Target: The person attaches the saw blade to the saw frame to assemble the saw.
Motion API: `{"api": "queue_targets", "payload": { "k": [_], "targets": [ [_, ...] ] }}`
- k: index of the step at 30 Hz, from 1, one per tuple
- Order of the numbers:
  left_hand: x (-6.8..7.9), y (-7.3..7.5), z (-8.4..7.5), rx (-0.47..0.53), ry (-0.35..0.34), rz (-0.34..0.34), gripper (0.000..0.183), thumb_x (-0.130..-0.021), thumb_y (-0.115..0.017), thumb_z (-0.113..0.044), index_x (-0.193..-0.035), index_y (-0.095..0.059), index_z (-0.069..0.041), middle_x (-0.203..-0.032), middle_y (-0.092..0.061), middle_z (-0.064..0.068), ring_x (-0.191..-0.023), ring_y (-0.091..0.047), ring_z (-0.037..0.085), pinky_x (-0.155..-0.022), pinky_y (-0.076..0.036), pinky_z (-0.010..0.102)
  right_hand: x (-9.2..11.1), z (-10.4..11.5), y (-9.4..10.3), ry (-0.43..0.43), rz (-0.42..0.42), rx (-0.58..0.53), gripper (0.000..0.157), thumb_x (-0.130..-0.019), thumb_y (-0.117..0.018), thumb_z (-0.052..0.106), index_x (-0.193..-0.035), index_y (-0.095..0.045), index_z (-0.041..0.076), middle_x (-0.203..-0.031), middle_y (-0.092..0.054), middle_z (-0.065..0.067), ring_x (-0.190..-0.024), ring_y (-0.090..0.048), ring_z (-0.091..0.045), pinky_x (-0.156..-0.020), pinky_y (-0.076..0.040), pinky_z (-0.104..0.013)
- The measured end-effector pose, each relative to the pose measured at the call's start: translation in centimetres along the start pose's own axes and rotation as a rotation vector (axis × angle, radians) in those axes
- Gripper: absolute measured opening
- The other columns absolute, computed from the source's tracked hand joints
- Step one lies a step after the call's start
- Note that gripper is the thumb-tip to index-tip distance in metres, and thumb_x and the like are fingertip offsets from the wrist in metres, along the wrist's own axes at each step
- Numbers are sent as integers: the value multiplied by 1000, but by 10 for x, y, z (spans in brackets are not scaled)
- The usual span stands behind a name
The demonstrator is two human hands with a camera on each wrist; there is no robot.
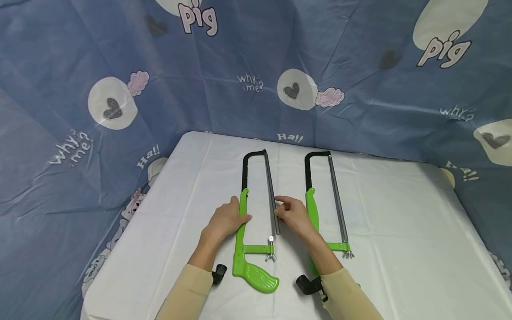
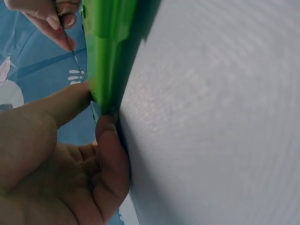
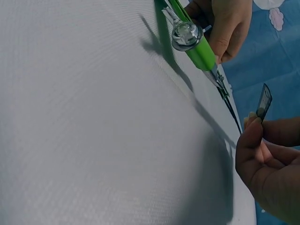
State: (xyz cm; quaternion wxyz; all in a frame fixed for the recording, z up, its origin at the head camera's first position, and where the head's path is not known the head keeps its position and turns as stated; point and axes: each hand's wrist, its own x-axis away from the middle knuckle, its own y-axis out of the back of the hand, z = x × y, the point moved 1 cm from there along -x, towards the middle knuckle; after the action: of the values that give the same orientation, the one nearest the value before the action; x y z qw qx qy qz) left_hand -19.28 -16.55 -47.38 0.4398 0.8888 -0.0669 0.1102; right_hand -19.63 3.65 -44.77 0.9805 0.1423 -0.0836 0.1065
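Note:
A hacksaw with a green handle (image 1: 260, 276) and black front bow (image 1: 245, 171) lies on the white-covered table. My left hand (image 1: 225, 220) grips its green frame (image 2: 107, 51) between thumb and fingers. With thumb and forefinger, my right hand (image 1: 295, 218) pinches the grey blade (image 1: 269, 182) near its lower end. The blade's top meets the tip of the bow; its lower end (image 3: 265, 101) stands free, beside the metal blade holder (image 1: 271, 240). A wing nut (image 3: 185, 35) sits on that holder.
To the right lies a second green hacksaw (image 1: 312, 209) with its blade (image 1: 338, 200) fitted at both ends; my right forearm covers part of its handle. Black wrist mounts (image 1: 308, 284) stick out from the sleeves. A blue printed cloth (image 1: 240, 58) hangs behind the table (image 1: 400, 213).

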Motion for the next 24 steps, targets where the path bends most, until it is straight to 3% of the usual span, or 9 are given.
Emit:
{"api": "queue_targets", "payload": {
  "k": [6, 12, 18, 24],
  "targets": [
    [-1, 0, 1, 1, 2, 2, 41, -82, -66, -38, -98, -47, -6, -69, -56, 9, -52, -55, 19, -45, -41, 28, -8, -7, 1, -5, 31, -17, 45, -84, -58, -3, -128, -49, -5, -90, -62, -26, -69, -59, -19, -67, -52, -35],
    [-1, 1, 1, -2, -3, -1, 40, -83, -66, -38, -97, -46, -6, -69, -55, 8, -52, -54, 19, -45, -41, 28, -19, -22, 0, -20, 25, -79, 45, -82, -60, -2, -127, -52, -2, -83, -63, -18, -66, -56, -16, -65, -51, -33],
    [-1, 1, 1, -16, -2, -1, 40, -83, -66, -38, -97, -45, -7, -69, -55, 8, -52, -54, 18, -45, -40, 28, -21, -20, 0, -40, -10, -131, 44, -81, -60, -4, -124, -54, 0, -76, -62, -8, -63, -56, -14, -61, -49, -28],
    [-2, 0, 2, -19, 2, 5, 40, -83, -66, -39, -97, -45, -7, -69, -55, 8, -52, -54, 19, -45, -40, 28, -21, -16, 1, -48, -7, -148, 45, -80, -58, -5, -124, -53, -1, -75, -62, -9, -62, -56, -13, -60, -49, -27]
  ]
}}
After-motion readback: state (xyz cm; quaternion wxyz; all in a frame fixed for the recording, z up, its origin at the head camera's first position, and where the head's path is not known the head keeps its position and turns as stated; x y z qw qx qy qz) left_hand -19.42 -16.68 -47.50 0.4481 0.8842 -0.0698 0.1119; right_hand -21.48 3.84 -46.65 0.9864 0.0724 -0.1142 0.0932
